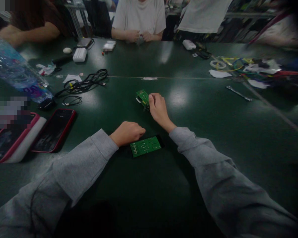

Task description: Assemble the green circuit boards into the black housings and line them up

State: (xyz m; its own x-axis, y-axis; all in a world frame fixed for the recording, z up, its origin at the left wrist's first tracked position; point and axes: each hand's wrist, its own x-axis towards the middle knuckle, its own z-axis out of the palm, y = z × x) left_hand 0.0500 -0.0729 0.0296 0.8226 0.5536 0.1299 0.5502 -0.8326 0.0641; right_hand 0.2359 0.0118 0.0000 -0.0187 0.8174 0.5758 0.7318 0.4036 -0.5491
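Observation:
My right hand (159,109) is closed on the edge of a small green circuit board (143,96), held tilted a little above the dark table. Under that board are a white part and other parts too small to make out. My left hand (129,133) is curled closed, close behind a larger green circuit board (146,146) with rows of solder points. Whatever its fingers may hold is hidden. That larger board lies face up on something flat and black, whose end shows at its right.
A plastic bottle (20,66) leans at the left, near black cables (86,81) and phones in red cases (56,130). A wrench (239,93) and tangled wires (240,64) lie at the right. Across the table (129,205) sit other people, one in a white shirt (139,16).

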